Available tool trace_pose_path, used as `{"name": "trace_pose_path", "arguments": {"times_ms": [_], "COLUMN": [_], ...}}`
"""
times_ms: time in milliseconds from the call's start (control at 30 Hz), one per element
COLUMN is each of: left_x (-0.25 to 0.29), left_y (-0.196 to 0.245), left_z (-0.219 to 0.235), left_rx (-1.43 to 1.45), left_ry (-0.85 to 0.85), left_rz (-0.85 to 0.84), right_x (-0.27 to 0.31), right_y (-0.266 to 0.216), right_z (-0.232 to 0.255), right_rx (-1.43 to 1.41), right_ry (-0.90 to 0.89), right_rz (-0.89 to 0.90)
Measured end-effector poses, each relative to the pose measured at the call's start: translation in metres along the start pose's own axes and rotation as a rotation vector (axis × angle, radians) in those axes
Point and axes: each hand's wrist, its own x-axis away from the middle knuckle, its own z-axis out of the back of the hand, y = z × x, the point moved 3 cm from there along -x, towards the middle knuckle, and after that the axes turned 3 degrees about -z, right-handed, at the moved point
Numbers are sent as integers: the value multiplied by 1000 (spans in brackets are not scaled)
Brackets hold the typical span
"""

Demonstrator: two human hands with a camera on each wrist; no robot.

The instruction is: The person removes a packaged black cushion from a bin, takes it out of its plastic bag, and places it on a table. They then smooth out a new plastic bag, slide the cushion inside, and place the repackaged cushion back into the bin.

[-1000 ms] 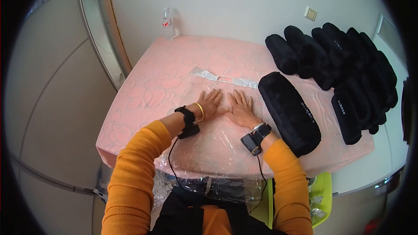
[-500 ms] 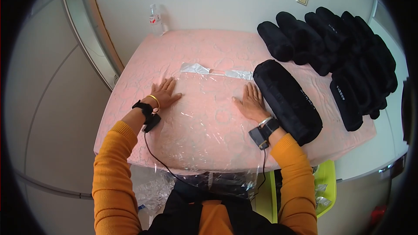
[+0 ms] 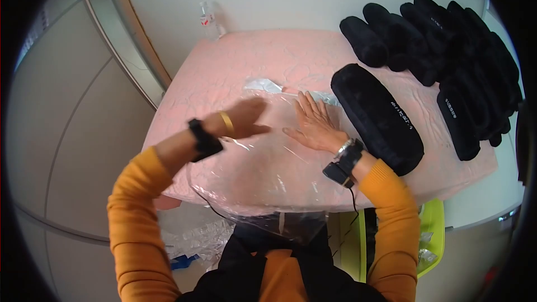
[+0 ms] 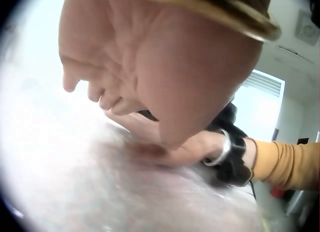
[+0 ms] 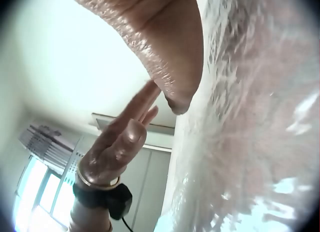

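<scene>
A clear plastic bag (image 3: 268, 173) lies spread on the pink quilted cover (image 3: 184, 89), its whitish handle end (image 3: 263, 85) pointing away from me and its lower part hanging over the front edge. My right hand (image 3: 316, 126) rests on the bag with fingers straight and spread, just below the handle strip. Blurred in the head view, my left hand (image 3: 246, 118) is over the bag's left part. In the right wrist view that left hand (image 5: 122, 147) shows raised off the plastic, fingers extended. A black bolster cushion (image 3: 377, 120) with white lettering lies just right of my right hand.
More black bolsters (image 3: 442, 50) are heaped at the back right. A plastic bottle (image 3: 208, 21) stands at the far left by the wall. Below the front edge are a lime-green bin (image 3: 439, 240) and crumpled clear plastic (image 3: 204, 237).
My hands were together on the bag, then moved apart to its two sides. Since then the left hand has lifted and swung back rightward; the right hand has slid slightly up toward the handle.
</scene>
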Motion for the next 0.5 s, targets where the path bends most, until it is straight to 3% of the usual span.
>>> {"name": "trace_pose_path", "arguments": {"times_ms": [33,133,233,333,400,500], "left_x": [-20,-49,-66,-70,-56,-29], "left_y": [27,40,23,-38,-53,-77], "left_z": [4,-24,-39,-73,-55,-43], "left_rx": [122,57,187,151,52,25], "left_ry": [-179,-121,-195,-255,-356,-326], "left_rz": [34,35,152,239,373,485], "right_x": [-11,-33,-23,-19,-15,-16], "right_y": [0,3,2,-1,-1,0], "right_z": [-7,-21,-32,-26,-26,-27], "right_rx": [18,67,-101,-18,10,0], "right_ry": [-58,-165,-234,-273,-303,-230], "right_rz": [-6,-32,-5,-21,-23,-6]}}
